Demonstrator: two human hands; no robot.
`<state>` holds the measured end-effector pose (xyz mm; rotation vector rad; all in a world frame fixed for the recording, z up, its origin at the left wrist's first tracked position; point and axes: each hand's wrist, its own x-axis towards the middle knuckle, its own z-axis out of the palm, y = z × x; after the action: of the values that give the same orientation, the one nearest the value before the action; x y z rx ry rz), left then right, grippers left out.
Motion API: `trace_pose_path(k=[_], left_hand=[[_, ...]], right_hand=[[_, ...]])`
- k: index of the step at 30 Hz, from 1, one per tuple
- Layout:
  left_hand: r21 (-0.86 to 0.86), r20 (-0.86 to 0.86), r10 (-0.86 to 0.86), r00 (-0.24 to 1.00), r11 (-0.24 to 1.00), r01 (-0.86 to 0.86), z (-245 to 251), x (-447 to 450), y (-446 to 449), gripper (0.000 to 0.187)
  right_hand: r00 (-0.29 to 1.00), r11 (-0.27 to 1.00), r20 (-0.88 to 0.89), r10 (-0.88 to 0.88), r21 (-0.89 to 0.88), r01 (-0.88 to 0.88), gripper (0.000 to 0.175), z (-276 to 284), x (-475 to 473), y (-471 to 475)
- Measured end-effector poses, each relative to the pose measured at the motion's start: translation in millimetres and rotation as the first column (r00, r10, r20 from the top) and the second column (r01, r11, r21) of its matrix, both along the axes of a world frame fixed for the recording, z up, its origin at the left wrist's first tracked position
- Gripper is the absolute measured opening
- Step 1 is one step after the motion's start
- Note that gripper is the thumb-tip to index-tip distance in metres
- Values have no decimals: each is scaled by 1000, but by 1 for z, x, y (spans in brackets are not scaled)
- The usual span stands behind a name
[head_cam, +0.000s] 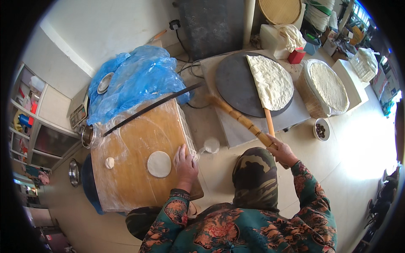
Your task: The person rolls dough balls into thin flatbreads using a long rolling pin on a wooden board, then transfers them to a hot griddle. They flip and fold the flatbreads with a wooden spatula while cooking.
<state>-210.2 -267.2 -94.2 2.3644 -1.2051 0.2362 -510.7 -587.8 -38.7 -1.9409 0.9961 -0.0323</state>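
Observation:
My left hand [186, 166] rests on the right edge of a floured wooden board [133, 189], holding nothing. Just left of it lies a flat round of dough [159, 164], and a small dough ball [109, 163] sits farther left. My right hand [282, 153] grips a segmented bamboo stick [243, 121] whose far end is blurred, near the front left of a round black griddle [232, 85]. A thin flatbread [273, 83], folded into a half round, covers the griddle's right part. From under it a pale wooden rod [269, 121] runs toward my right hand; whether I hold it too, I cannot tell.
Across the board and blue plastic sheeting [142, 69] lies a long dark rod [152, 107]. Right of the griddle stands a cloth-lined basket [303, 91] topped with flatbread [329, 87]. A white bowl [322, 129] of dark round pieces and a clear cup [211, 145] are on the floor.

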Motion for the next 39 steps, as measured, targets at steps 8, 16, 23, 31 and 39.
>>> trace_pose_path(k=[8, 16, 23, 31, 39], left_hand=[[23, -14, 0, 1000, 1000, 0, 2, 0, -1, 17], [98, -40, 20, 999, 995, -16, 5, 1, -1, 22], [69, -48, 15, 999, 998, -11, 7, 0, -2, 20], [45, -18, 15, 1000, 999, -14, 11, -2, -2, 18], [31, 21, -4, 1000, 1000, 3, 5, -1, -1, 17]], right_hand=[[998, 985, -41, 50, 165, -43, 66, 14, 27, -16], [902, 923, 230, -366, 209, 322, 45, -8, 200, -207], [978, 932, 205, -25, 359, -51, 47, -11, 229, -136], [888, 919, 247, -389, 167, 357, 62, -18, 164, -79], [993, 994, 80, -83, -65, 88, 62, -52, 46, 3]])
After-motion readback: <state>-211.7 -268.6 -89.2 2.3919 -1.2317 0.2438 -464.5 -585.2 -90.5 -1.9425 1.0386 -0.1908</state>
